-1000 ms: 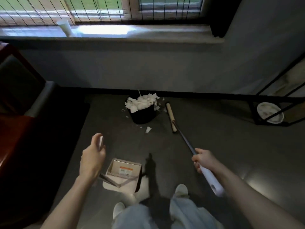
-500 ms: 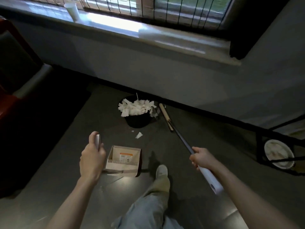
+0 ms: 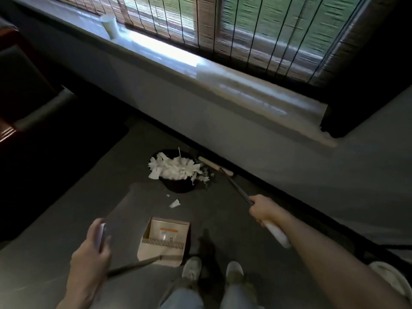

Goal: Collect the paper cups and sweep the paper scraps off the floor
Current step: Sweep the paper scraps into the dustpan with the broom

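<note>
My left hand (image 3: 93, 246) grips the white top of the dustpan's long handle. The beige dustpan (image 3: 165, 240) stands on the dark floor in front of my feet. My right hand (image 3: 264, 211) holds the broom handle, and the broom head (image 3: 215, 166) lies by the wall beside a black bin (image 3: 178, 186). White paper scraps (image 3: 176, 168) heap over the bin's rim. A few loose paper scraps (image 3: 174, 203) lie on the floor between bin and dustpan. One white paper cup (image 3: 109, 26) stands on the window sill at the far left.
A dark wooden seat with a grey cushion edge (image 3: 42, 108) fills the left side. The window sill (image 3: 223, 79) and wall run diagonally across the back. A white round object (image 3: 392, 279) shows at the right edge. My shoes (image 3: 213, 269) stand behind the dustpan.
The view has swung nearer the wall and tilted. Both my feet now stand together behind the dustpan. My hands keep their grips on the dustpan handle and the broom.
</note>
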Tool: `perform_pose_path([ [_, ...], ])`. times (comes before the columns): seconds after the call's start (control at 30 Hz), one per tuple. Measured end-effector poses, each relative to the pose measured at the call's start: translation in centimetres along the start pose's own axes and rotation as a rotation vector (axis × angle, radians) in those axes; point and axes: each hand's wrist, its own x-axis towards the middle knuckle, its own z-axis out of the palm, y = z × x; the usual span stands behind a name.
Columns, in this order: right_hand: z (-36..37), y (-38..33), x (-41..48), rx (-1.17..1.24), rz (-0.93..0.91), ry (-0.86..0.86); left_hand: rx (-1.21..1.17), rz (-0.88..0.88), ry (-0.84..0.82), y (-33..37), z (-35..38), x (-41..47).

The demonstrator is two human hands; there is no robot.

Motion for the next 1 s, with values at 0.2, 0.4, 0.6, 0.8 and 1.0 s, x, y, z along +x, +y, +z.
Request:
perform_pose_path([
  [0.2, -0.4, -0.2, 5.5, -0.211, -0.008, -0.079, 0.024, -0.02, 0.066, -1.5, 1.5, -0.3],
  [0.4, 1.8, 0.2, 4.3, -0.426, 0.029, -0.209, 0.09, 0.019, 0.066, -1.2, 1.7, -0.5],
  [0.6, 4.6, 1.4, -1.2, -0.345, 0.067, -0.264, 0.052, 0.075, 0.047, -0.9, 0.8, -0.6],
  [0.8, 3.0, 2.5, -4.2, 0.36, 0.221, -0.194, 0.028, 0.215, -0.076, -2.2, -0.5, -0.9],
  [1.0, 2.7, 0.0, -4.8, 0.25, 0.222, -0.142, 0.066, 0.271, -0.134, -3.5, -2.0, -0.3],
])
